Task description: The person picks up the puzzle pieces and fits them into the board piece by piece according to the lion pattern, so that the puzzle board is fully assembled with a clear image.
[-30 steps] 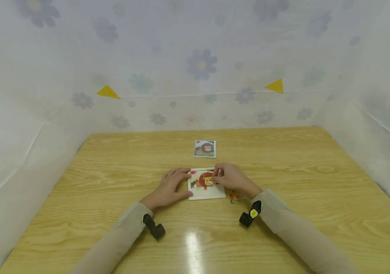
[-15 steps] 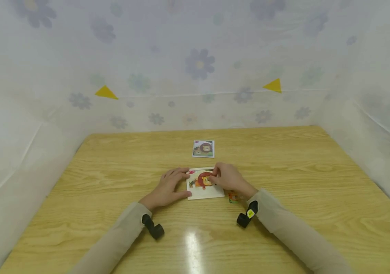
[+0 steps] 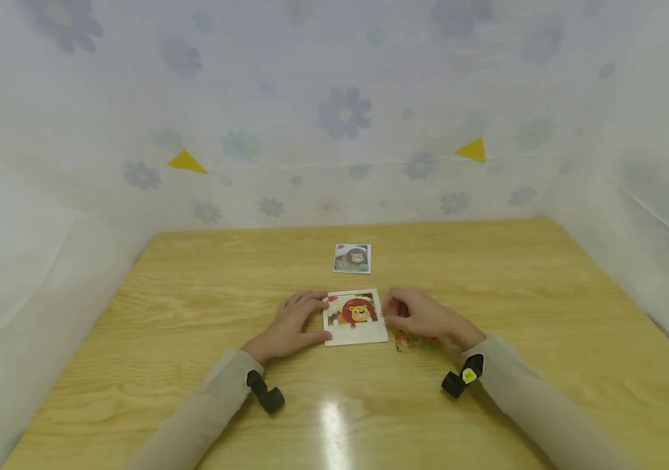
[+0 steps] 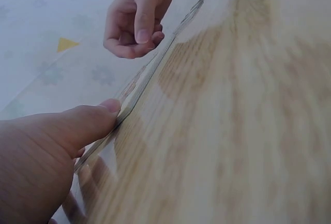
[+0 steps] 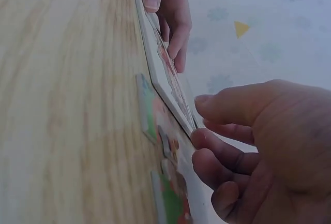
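A white-framed jigsaw board point(image 3: 353, 336) lies flat on the table; its upper part shows a lion picture, and its lower strip is bare white. My left hand point(image 3: 291, 328) holds the board's left side, thumb at the near corner and fingertips at the upper edge. Just off the board's right edge, my right hand point(image 3: 422, 316) has loosely curled fingers with nothing visible between them. Beneath and beside it lie loose jigsaw pieces point(image 3: 407, 343), partly hidden by the hand in the head view. The right wrist view shows a green-edged piece point(image 5: 150, 110) near the board.
A small card point(image 3: 352, 259) with a similar lion picture lies beyond the board. The wooden table point(image 3: 193, 281) is enclosed by pale flowered sheeting point(image 3: 287, 117) at the back and sides. Yellow triangles point(image 3: 473, 150) mark the back sheet.
My right hand has moved right, off the lion picture to the board's right edge, uncovering the right part of the picture. The left hand stays at the board's left side.
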Demonstrator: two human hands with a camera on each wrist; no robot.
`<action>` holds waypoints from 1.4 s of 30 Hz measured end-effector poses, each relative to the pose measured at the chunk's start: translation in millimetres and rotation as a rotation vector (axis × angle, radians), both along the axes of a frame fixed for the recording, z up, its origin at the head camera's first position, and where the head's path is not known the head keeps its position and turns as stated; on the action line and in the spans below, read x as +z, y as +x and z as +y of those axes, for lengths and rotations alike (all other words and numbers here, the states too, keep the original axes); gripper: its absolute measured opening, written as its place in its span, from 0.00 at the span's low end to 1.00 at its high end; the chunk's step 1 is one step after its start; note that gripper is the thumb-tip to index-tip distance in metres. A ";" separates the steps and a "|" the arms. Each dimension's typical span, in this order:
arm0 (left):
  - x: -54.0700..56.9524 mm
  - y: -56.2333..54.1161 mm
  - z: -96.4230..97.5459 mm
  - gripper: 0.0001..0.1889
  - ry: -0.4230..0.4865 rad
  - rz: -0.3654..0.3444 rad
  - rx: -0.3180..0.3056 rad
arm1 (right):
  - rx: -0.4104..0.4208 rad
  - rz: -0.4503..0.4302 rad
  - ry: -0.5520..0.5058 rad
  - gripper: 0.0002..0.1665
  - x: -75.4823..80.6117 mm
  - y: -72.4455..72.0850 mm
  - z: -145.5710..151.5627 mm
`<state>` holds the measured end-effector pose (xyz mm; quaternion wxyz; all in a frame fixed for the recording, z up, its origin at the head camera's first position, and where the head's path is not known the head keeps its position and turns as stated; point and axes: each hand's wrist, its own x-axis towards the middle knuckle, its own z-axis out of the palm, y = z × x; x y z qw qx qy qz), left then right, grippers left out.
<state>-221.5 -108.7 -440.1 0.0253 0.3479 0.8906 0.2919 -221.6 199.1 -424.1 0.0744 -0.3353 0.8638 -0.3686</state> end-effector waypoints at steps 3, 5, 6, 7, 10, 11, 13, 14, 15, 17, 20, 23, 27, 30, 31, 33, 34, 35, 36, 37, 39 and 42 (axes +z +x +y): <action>-5.9 -0.1 2.5 0.31 -0.017 -0.010 -0.006 | 0.008 -0.021 0.009 0.04 -4.0 11.1 11.2; -7.8 0.0 3.5 0.30 -0.016 -0.018 -0.007 | 0.012 -0.015 0.020 0.04 -4.7 18.2 15.9; -8.2 -0.6 3.6 0.30 -0.019 -0.020 -0.006 | 0.012 -0.003 0.032 0.05 -3.4 21.5 17.0; -8.2 -1.1 3.5 0.30 -0.017 -0.020 -0.006 | 0.003 0.003 0.046 0.05 -2.1 24.9 17.6; -7.8 -2.8 3.2 0.30 -0.012 -0.014 -0.003 | -0.019 0.049 0.107 0.09 2.6 35.1 18.2; -7.5 -3.5 3.0 0.30 -0.010 -0.011 -0.003 | -0.024 0.067 0.131 0.10 4.3 38.5 18.0; -7.0 -4.2 2.9 0.30 -0.004 -0.009 -0.006 | -0.036 0.082 0.164 0.12 7.8 45.7 17.3; -6.9 -4.3 2.8 0.30 -0.004 -0.009 -0.008 | -0.038 0.091 0.180 0.13 9.1 49.2 17.3; -6.7 -4.3 2.6 0.30 -0.002 -0.008 -0.009 | -0.042 0.097 0.190 0.13 10.5 52.3 17.0; -6.7 -4.4 2.3 0.30 0.002 -0.004 -0.011 | -0.054 0.090 0.205 0.13 12.5 57.2 16.0; -6.9 -4.3 1.6 0.30 -0.001 0.007 -0.010 | -0.066 0.058 0.218 0.12 13.8 61.5 15.0; -7.5 -4.2 1.6 0.29 0.000 0.015 -0.011 | -0.053 0.036 0.214 0.12 14.3 62.9 14.2; -7.9 -2.9 2.4 0.33 -0.006 0.004 -0.022 | -0.018 0.054 0.198 0.12 13.1 64.3 13.0; -8.1 -2.2 2.2 0.36 -0.018 -0.002 -0.028 | -0.003 0.062 0.176 0.12 10.7 63.6 10.5; -8.1 -2.0 2.1 0.37 -0.018 -0.001 -0.029 | -0.002 0.059 0.168 0.12 10.2 63.4 9.5; -7.9 -1.7 1.7 0.37 -0.021 -0.003 -0.026 | 0.001 0.052 0.155 0.13 9.8 62.8 7.9; -7.5 -1.5 1.5 0.37 -0.019 -0.004 -0.025 | 0.002 0.049 0.148 0.13 10.0 62.4 7.2; -7.1 -1.5 1.3 0.37 -0.017 -0.005 -0.026 | 0.005 0.040 0.141 0.14 10.8 62.3 6.5; -7.2 -1.6 1.2 0.37 -0.018 -0.004 -0.025 | 0.011 0.026 0.133 0.14 11.7 62.2 5.8; -7.1 -1.8 1.1 0.37 -0.017 -0.005 -0.026 | 0.017 0.016 0.127 0.14 12.8 62.2 5.1; -7.3 -2.5 1.1 0.37 -0.018 -0.004 -0.029 | 0.031 -0.002 0.119 0.14 14.7 62.1 3.5; -7.5 -3.5 1.6 0.37 -0.022 0.005 -0.029 | 0.050 0.003 0.124 0.13 16.2 61.7 -0.6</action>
